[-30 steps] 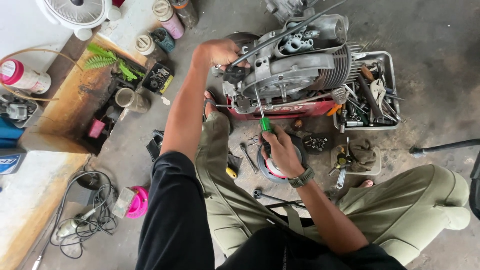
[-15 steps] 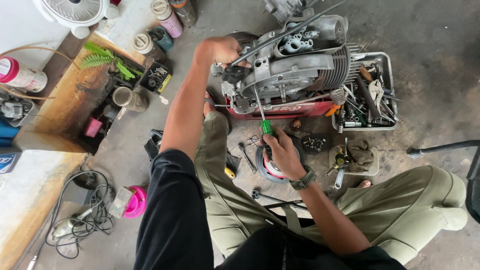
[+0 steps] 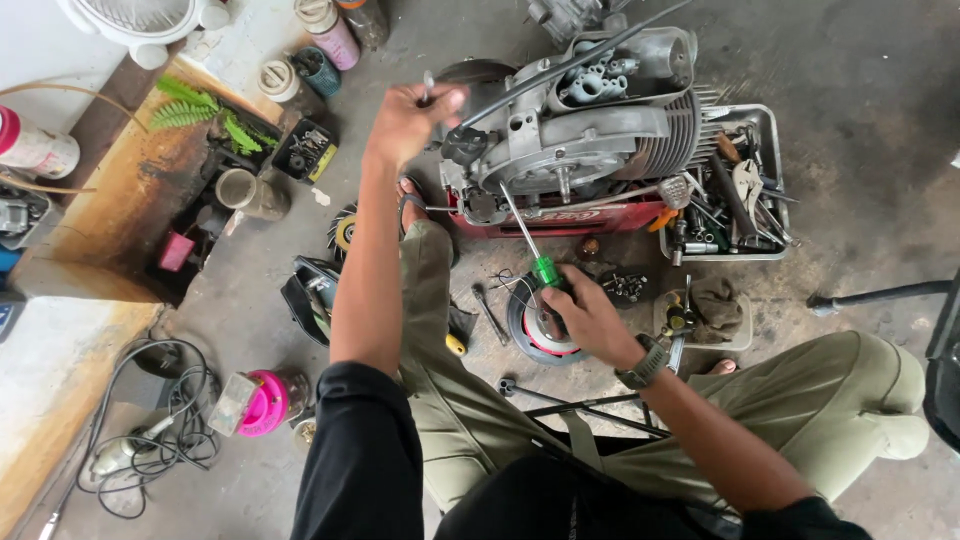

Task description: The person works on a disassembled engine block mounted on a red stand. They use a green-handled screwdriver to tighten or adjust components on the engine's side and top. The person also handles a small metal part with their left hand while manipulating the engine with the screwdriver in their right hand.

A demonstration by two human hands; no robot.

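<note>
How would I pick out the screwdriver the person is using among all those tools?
Find the grey engine resting on a red stand in the middle of the floor. Just below it, the right hand grips the screwdriver, its long metal shaft angling up to the engine. Its bright green handle sets it apart from the dull metal tools around it.

A: Background?
B: Grey metal tray of loose tools (image 3: 770, 130) right of the engine, tangled black cable (image 3: 150, 420) lower left, pink round container (image 3: 262, 400) beside it.
A: Top left?
B: White fan base (image 3: 130, 20), green fern leaves (image 3: 200, 110), pink-lidded bottle (image 3: 325, 28).
</note>
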